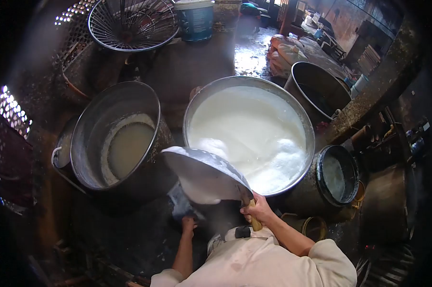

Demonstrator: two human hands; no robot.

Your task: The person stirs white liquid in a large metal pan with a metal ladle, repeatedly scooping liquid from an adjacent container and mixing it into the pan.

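Observation:
My right hand is closed round the wooden handle of a wide metal ladle. The ladle is tilted over the near left rim of a large round pot, and white foam clings to it. Milky white liquid fills the pot, with froth on its near side. Lower down, below the ladle, my left hand is closed on a pale blue-grey object; its shape is blurred and partly hidden, so I cannot tell its kind.
Left of the pot stands a deep metal pot with cloudy liquid low inside. A dark drum of whitish liquid is at the right, and another metal pot behind it. A wire basket and a blue bucket stand at the back.

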